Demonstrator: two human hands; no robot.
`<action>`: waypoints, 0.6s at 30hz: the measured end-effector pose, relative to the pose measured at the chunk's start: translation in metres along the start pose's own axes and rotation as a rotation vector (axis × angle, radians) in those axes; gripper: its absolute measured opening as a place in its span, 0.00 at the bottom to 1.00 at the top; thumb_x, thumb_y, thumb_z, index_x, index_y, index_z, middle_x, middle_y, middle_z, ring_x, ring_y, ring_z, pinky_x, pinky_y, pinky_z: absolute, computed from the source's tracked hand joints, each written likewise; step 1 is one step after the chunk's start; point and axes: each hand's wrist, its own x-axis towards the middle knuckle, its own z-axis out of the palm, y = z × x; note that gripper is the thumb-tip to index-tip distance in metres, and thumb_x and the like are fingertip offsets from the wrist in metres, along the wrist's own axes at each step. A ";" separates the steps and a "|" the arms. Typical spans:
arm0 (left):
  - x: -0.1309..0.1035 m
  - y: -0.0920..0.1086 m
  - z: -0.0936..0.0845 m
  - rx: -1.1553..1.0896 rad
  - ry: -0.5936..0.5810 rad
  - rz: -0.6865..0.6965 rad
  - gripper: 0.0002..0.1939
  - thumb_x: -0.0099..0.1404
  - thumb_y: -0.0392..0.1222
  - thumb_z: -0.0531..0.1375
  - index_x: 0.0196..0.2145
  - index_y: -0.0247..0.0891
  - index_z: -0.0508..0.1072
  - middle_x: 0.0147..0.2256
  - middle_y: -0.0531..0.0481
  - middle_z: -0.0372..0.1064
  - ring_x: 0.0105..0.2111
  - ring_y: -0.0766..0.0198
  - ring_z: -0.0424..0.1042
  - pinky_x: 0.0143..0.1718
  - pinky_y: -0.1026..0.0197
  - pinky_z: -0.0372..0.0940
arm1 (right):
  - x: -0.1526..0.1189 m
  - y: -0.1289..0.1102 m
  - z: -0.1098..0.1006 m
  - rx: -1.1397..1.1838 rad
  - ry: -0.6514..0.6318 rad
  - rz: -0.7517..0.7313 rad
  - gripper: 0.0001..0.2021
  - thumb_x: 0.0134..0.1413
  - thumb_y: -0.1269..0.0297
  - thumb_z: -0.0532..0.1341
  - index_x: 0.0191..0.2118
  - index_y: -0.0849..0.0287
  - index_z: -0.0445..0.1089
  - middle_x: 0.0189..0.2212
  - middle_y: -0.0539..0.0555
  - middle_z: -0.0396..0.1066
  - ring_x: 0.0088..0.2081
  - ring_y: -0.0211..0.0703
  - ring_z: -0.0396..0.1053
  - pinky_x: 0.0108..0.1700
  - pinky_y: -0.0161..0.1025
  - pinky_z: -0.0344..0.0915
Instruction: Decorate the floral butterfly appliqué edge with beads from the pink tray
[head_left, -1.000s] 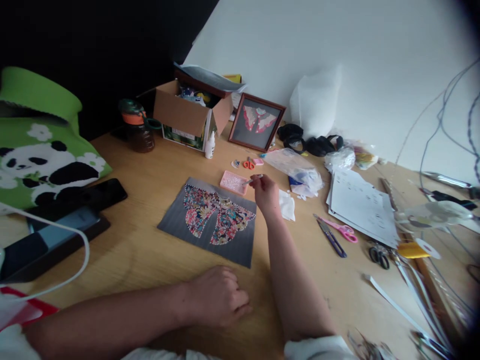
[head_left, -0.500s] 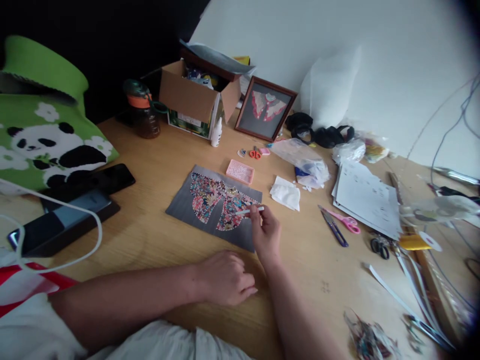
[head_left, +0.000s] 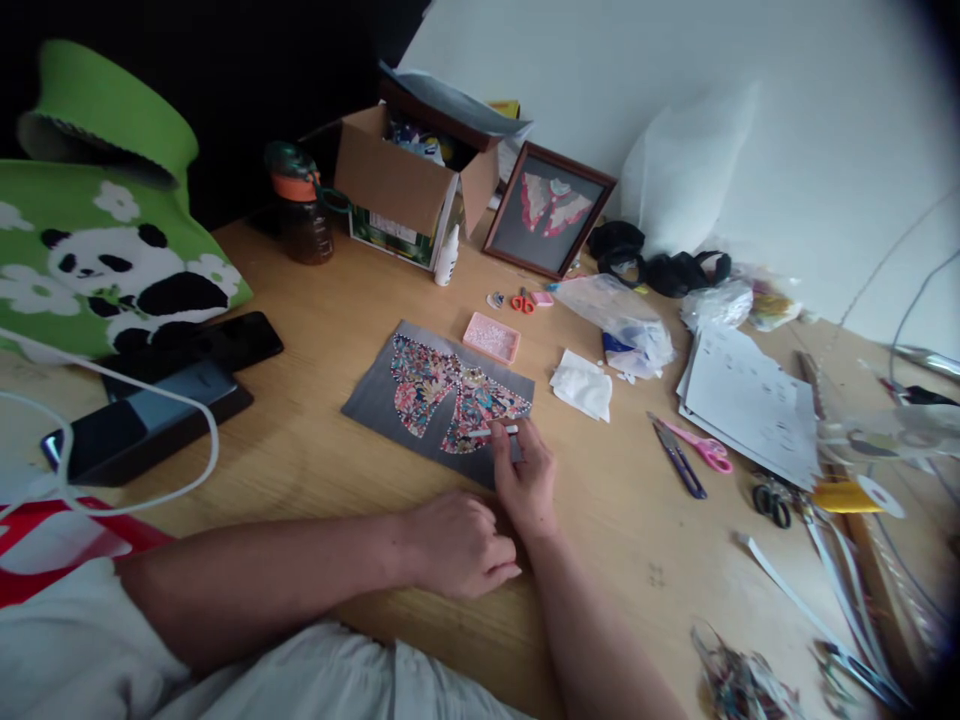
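A grey sheet (head_left: 369, 393) lies on the table, bearing a floral butterfly shape (head_left: 420, 395) edged with small white beads. My right hand (head_left: 525, 470) pinches a thin white stick (head_left: 508, 430) over the lower right of the butterfly. Closer to me, my left hand (head_left: 459, 545) rests on the table with its fingers curled in; nothing shows in it. Just behind the sheet sits a pink tray (head_left: 491, 338) of tiny pale beads. A folded white tissue (head_left: 582, 385) lies to the right of the sheet.
At the back stand a bottle (head_left: 301, 205), a cardboard box (head_left: 397, 175), a white glue bottle (head_left: 448, 257) and a framed butterfly (head_left: 551, 210). Phones (head_left: 150, 415) and a cable lie left. Blue snips (head_left: 679, 460), pink scissors (head_left: 709, 450) and papers (head_left: 750, 400) lie right.
The whole view has shifted slightly. My right hand, with the white stick, has moved a little down and left relative to the butterfly. My left hand stays curled on the table.
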 end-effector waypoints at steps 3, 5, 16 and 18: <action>0.000 0.000 0.000 -0.001 -0.003 0.001 0.16 0.69 0.44 0.57 0.25 0.38 0.74 0.18 0.50 0.68 0.22 0.60 0.69 0.28 0.56 0.64 | 0.000 0.000 -0.001 -0.017 0.002 0.018 0.11 0.69 0.61 0.55 0.32 0.54 0.66 0.28 0.51 0.72 0.32 0.42 0.69 0.35 0.38 0.62; -0.001 -0.001 0.000 -0.006 0.005 0.003 0.16 0.69 0.44 0.57 0.24 0.38 0.74 0.18 0.50 0.68 0.22 0.60 0.69 0.29 0.56 0.64 | 0.000 0.001 -0.001 -0.026 0.003 0.026 0.12 0.69 0.60 0.55 0.32 0.54 0.66 0.28 0.51 0.71 0.32 0.43 0.69 0.35 0.39 0.63; 0.000 0.001 -0.002 -0.006 -0.031 -0.019 0.16 0.69 0.45 0.57 0.25 0.39 0.75 0.18 0.50 0.68 0.22 0.60 0.68 0.29 0.56 0.64 | 0.000 0.004 -0.001 -0.011 -0.004 -0.005 0.11 0.68 0.63 0.55 0.32 0.55 0.67 0.28 0.51 0.71 0.31 0.42 0.69 0.34 0.38 0.62; -0.001 0.001 -0.001 -0.007 -0.041 -0.017 0.16 0.70 0.45 0.57 0.26 0.38 0.75 0.19 0.50 0.68 0.22 0.60 0.68 0.29 0.56 0.65 | 0.000 0.005 -0.001 -0.018 -0.001 -0.009 0.10 0.68 0.63 0.55 0.33 0.55 0.67 0.27 0.50 0.70 0.31 0.42 0.68 0.35 0.38 0.63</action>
